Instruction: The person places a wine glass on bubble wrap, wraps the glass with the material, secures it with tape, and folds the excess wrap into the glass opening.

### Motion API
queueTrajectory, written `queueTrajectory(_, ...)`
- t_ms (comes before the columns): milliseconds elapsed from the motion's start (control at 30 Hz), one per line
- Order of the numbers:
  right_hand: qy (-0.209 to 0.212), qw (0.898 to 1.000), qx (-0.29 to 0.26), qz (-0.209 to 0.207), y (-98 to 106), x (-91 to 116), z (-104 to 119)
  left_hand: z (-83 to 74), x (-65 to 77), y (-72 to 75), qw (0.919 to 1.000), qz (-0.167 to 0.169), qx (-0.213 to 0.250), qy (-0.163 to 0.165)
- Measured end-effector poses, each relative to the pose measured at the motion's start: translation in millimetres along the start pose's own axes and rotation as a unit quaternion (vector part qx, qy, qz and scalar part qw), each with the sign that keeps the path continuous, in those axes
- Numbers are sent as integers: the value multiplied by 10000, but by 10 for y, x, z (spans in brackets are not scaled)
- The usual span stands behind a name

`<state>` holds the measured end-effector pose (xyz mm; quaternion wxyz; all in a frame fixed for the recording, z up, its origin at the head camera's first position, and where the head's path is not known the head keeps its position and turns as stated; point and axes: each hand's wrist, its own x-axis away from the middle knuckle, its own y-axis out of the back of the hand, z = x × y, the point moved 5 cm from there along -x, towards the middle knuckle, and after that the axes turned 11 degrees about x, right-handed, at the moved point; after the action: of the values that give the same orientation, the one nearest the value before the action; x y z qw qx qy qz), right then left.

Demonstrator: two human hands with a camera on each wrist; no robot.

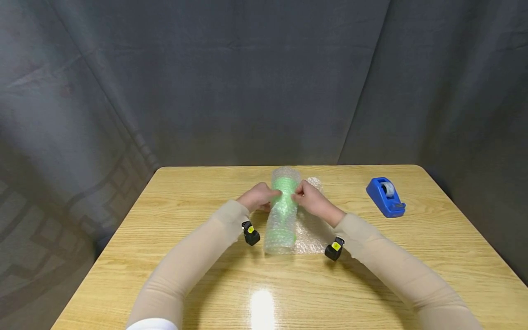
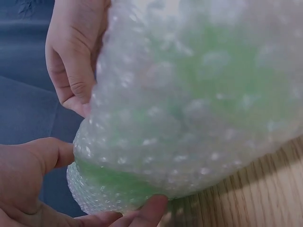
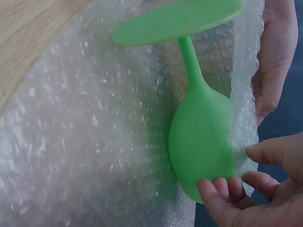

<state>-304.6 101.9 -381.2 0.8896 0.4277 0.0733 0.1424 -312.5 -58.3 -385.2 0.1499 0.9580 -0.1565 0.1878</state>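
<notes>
- At the bottom of the head view, two beige sleeves (image 1: 185,256) reach inward from lower left and lower right over a light wood-grain surface (image 1: 338,293).
- A small black camera with a yellow patch sits at each wrist: left camera (image 1: 251,233), right camera (image 1: 334,249).
- In the centre of the frame lies a roll of clear bubble wrap (image 1: 284,215), upright in the picture, its loose part flat on the surface to the right.
- Inside the roll is a green goblet (image 3: 201,137). The right wrist view shows its round foot at the top, its bowl below.
- The left hand (image 1: 260,197), at the roll's left side, has thumb and fingers curled round the wrapped bundle.
- The right hand (image 1: 311,199), at the roll's right side, pinches the wrap's edge; some fingertips lie against the bowl.
- Right of centre stands a blue tape dispenser (image 1: 385,197) with a tape roll.
- Dark grey curtain (image 1: 247,82) fills the background.
</notes>
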Motion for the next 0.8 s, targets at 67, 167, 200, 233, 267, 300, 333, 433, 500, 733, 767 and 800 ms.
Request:
queueTrajectory(67,-13,10000,16,25,6,8,-11,-12,2,-13,9997,-71,-215,-34)
queueTrajectory(167,87,9998,151,-18,28,8,-9,-29,-15,-37,9986,-163,-494,-96)
queueTrajectory(200,120,9997,200,-34,37,6,-7,-32,-23,-45,9980,-193,-588,-105)
queueTrajectory(233,155,9995,264,-53,44,5,-7,-33,-31,-50,9970,-237,-731,-117)
queueTrajectory(267,177,9993,318,-64,51,1,-5,-36,-40,-56,9960,-277,-842,-143)
queueTrajectory(300,174,9992,360,-55,59,0,-7,-38,-48,-61,9950,-310,-937,-169)
queueTrajectory(333,147,9991,386,-16,66,2,-7,-40,-54,-67,9942,-340,-1004,-186)
queueTrajectory(433,-54,9989,432,171,69,-2,-26,-57,-51,-80,9924,-413,-1135,-226)
queueTrajectory(500,-229,9985,367,330,66,-4,-34,-72,-42,-90,9921,-418,-1159,-225)
queueTrajectory(733,-794,9924,-612,708,22,-20,-34,-98,-5,-113,9926,-448,-1106,-223)
queueTrajectory(767,-842,9911,-716,742,20,-25,-35,-98,-3,-114,9927,-448,-1099,-223)
queueTrajectory(800,-892,9901,-764,764,19,-30,-40,-98,0,-113,9928,-455,-1081,-226)
